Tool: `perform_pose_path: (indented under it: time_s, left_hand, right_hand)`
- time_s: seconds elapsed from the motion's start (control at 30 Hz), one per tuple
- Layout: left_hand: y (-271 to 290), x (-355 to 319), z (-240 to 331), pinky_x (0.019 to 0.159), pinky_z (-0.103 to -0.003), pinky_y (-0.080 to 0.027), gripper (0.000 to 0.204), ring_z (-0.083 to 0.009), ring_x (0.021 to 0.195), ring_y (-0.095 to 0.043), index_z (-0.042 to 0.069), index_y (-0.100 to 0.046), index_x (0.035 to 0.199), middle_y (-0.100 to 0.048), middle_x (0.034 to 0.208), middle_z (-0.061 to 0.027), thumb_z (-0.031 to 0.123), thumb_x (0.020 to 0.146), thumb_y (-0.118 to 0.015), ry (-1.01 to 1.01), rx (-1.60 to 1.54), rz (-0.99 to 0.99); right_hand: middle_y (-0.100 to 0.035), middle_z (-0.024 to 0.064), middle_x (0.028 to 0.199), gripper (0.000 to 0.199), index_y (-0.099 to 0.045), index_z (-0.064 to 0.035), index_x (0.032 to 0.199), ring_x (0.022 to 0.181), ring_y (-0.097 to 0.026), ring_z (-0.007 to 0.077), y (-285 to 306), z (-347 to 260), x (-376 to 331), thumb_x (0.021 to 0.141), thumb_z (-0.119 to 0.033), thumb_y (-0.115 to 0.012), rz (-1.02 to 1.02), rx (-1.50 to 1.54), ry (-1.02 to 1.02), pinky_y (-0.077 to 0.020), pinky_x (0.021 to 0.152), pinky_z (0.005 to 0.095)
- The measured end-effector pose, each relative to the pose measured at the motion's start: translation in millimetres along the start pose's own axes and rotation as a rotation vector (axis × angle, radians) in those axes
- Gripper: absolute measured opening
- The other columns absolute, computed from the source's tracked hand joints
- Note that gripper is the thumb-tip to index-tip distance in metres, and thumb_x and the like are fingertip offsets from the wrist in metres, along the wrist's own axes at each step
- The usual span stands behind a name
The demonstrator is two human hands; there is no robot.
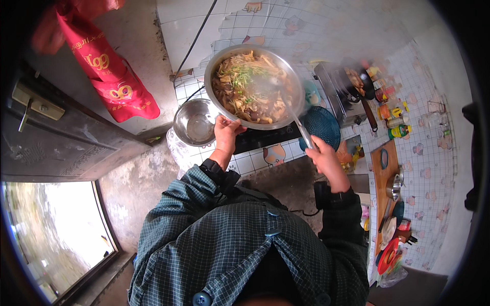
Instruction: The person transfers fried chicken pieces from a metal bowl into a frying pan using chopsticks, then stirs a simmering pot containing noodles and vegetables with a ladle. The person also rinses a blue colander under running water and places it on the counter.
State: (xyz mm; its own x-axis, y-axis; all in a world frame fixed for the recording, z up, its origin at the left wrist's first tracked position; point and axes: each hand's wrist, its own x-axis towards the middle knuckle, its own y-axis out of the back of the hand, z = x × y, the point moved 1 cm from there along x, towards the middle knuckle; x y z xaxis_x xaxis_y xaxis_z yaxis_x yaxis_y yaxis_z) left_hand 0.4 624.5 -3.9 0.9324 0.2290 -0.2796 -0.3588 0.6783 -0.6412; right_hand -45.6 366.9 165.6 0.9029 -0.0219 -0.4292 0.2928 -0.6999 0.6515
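A wide stainless-steel basin (210, 76) holds a steaming stew (245, 84) of brown chunks and strips, with chopped greens on top. My left hand (228, 131) is closed on the basin's near rim, thumb over the edge; the fingers beneath it are partly hidden. In my right hand (325, 157) is the handle of a long metal ladle (301, 127), which slants over the basin's right rim. Its head rests among the food, blurred by steam. Just left of my left hand stands a smaller steel bowl (198, 122), shiny inside.
Under the basin lies a black cooktop (265, 138); a blue perforated basket (324, 127) sits beside it. Farther right are a stove (334, 92), a dark wok (360, 81) and several bottles (399, 131). A red apron (117, 84) hangs left, above a dark door (66, 137).
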Motion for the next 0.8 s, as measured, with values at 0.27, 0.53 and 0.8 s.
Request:
perform_pose_path:
  time_s: [0.27, 0.53, 0.8]
  left_hand:
    - [0, 2, -3, 0.063, -0.036, -0.058, 0.021, -0.0212, 0.06, -0.063, 0.007, -0.041, 0.085, -0.055, 0.075, -0.0054, -0.005, 0.081, -0.058, -0.023, 0.001, -0.024]
    - [1, -1, -1, 0.064, -0.036, -0.058, 0.02, -0.0221, 0.063, -0.063, 0.005, -0.042, 0.089, -0.054, 0.078, -0.0055, -0.004, 0.082, -0.058, -0.007, 0.008, 0.003]
    - [-3, 1, -2, 0.065, -0.036, -0.058, 0.019, -0.0221, 0.064, -0.063, 0.005, -0.043, 0.089, -0.054, 0.078, -0.0055, -0.005, 0.081, -0.057, 0.016, -0.001, -0.016]
  right_hand:
    - [-0.04, -0.004, 0.06, 0.044, -0.044, -0.0109, 0.133, 0.038, -0.034, 0.005, -42, -6, 24, 0.09, -0.016, -0.052, -0.212, 0.256, 0.0, -0.0298, 0.035, 0.0211]
    - [-0.054, 0.0069, 0.077, 0.047, -0.043, -0.0044, 0.131, 0.06, -0.049, 0.0165, -45, 8, 24, 0.087, -0.019, -0.053, -0.098, -0.072, 0.107, -0.0392, 0.048, 0.0295]
    - [-0.061, 0.0153, 0.084, 0.038, -0.051, -0.0047, 0.12, 0.066, -0.059, 0.0247, -41, -11, 40, 0.084, -0.019, -0.054, -0.041, -0.104, 0.144, -0.0464, 0.056, 0.0352]
